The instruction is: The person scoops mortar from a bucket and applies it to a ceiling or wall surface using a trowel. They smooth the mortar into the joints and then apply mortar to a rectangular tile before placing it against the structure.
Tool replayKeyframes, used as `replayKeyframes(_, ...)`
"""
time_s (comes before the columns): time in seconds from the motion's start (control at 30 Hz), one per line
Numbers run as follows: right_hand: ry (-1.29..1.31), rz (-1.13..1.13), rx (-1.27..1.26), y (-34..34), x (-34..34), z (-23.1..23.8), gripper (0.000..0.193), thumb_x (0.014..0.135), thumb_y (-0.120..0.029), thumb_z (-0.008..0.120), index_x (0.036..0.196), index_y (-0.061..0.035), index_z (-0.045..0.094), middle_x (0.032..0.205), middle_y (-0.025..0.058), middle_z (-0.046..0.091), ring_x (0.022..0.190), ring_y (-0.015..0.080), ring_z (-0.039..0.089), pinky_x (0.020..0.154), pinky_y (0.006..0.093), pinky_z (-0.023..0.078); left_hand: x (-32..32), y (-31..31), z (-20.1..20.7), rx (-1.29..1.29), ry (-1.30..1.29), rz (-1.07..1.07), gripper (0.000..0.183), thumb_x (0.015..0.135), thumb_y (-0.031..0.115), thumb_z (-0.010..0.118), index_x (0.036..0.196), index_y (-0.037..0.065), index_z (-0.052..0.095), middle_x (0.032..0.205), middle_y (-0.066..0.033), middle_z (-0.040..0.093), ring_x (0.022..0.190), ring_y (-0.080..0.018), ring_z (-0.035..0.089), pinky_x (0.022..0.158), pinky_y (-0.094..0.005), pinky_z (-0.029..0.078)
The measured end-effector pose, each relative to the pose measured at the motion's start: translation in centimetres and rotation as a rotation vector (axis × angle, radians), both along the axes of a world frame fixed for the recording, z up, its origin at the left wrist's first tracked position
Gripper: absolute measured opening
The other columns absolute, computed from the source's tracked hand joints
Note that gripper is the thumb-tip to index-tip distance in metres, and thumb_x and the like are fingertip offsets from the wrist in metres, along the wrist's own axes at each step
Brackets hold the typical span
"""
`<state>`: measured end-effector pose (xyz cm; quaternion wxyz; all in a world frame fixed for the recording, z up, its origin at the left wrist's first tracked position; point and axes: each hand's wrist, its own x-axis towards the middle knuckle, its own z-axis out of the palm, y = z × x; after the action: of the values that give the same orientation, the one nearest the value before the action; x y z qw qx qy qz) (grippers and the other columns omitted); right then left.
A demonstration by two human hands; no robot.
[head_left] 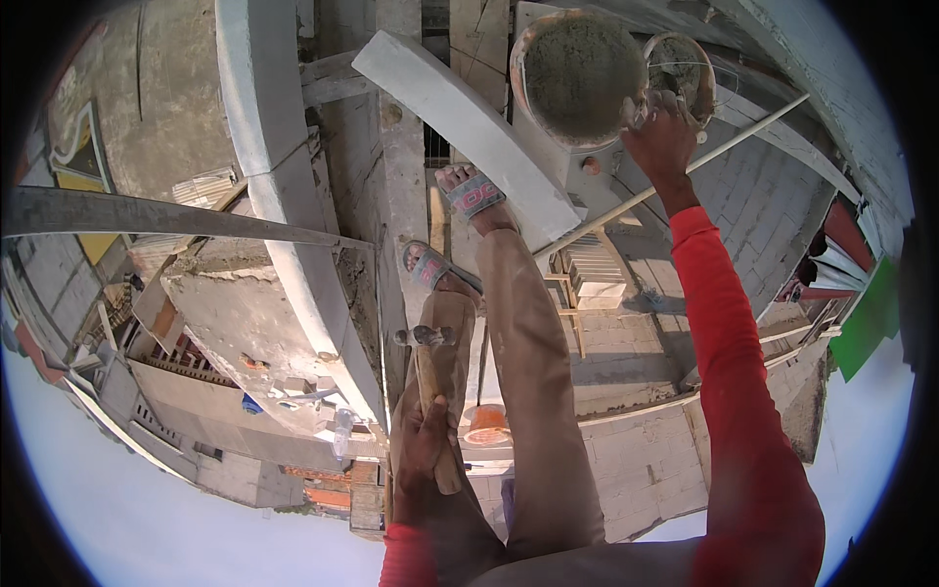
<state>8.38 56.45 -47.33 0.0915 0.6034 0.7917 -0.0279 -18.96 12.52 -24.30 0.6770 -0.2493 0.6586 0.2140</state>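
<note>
A hammer [426,364] with a metal head and a pale wooden handle is gripped in my left hand [426,438], its head pointing away from me, above my left shin. My right hand [663,137] reaches far forward to the right. Its fingers are curled at the near rim of a small bucket [711,86], which has a wire handle and grey stuff inside. Whether they grip the rim or a tool there, I cannot tell. Touching distance to the left stands a larger round tub [519,83] filled with grey wet mortar [584,73].
A long pale block [460,122] lies slanted past my sandalled feet [471,194], which stand on narrow planks. A pale wall [284,225] runs along the left. A thin pole [685,171] crosses at right. Far below are stacked blocks [595,274], an orange bucket [486,427] and rooftops.
</note>
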Motion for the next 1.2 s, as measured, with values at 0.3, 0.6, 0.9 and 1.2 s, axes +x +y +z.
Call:
replayKeyframes(0.3, 0.141, -0.053, -0.493, -10.6, -19.6, -2.5, 0.09, 0.075, -0.025, 0.08, 0.15, 0.0059, 0.041, 0.125, 0.0267, 0.067, 0.115, 0.0418, 0.069, 0.098, 0.0481, 0.056, -0.2, -1.6, 2.2, 0.069, 0.048, 0.046, 0.033, 0.11, 0.038, 0.061, 0.093, 0.009, 0.062, 0.072, -0.0007, 0.063, 0.059, -0.0086, 0.058, 0.055, -0.025, 0.046)
replayKeyframes(0.6, 0.222, -0.085, -0.613, -13.7, -14.5, 3.2, 0.073, 0.07, -0.016, 0.077, 0.135, 0.0031, 0.05, 0.113, 0.0244, 0.07, 0.1, 0.0428, 0.073, 0.091, 0.0492, 0.058, -2.6, -3.8, 3.8, 0.033, 0.147, -0.006, 0.027, 0.112, 0.033, 0.057, 0.099, 0.009, 0.059, 0.074, -0.0014, 0.061, 0.058, -0.0081, 0.056, 0.055, -0.0249, 0.046)
replayKeyframes(0.9, 0.264, -0.438, -0.583, -27.4, 1.7, 18.2, 0.086, 0.071, -0.03, 0.087, 0.138, 0.0018, 0.044, 0.108, 0.0232, 0.07, 0.096, 0.0439, 0.073, 0.083, 0.0536, 0.058, -5.7, -1.3, 7.2, -0.005, 0.175, -0.277, 0.028, 0.111, 0.032, 0.057, 0.097, 0.008, 0.06, 0.072, 0.0011, 0.059, 0.059, -0.0065, 0.054, 0.055, -0.025, 0.046)
replayKeyframes(1.2, 0.213, -1.207, -0.638, -46.9, 8.5, 11.5, 0.086, 0.07, -0.03, 0.094, 0.135, 0.0014, 0.049, 0.111, 0.0282, 0.073, 0.102, 0.047, 0.072, 0.09, 0.0538, 0.057, -8.6, 5.0, -0.3, 0.121, 0.157, -0.636, 0.029, 0.111, 0.034, 0.058, 0.095, 0.01, 0.057, 0.069, 0.0005, 0.058, 0.056, -0.0076, 0.053, 0.053, -0.0262, 0.045)
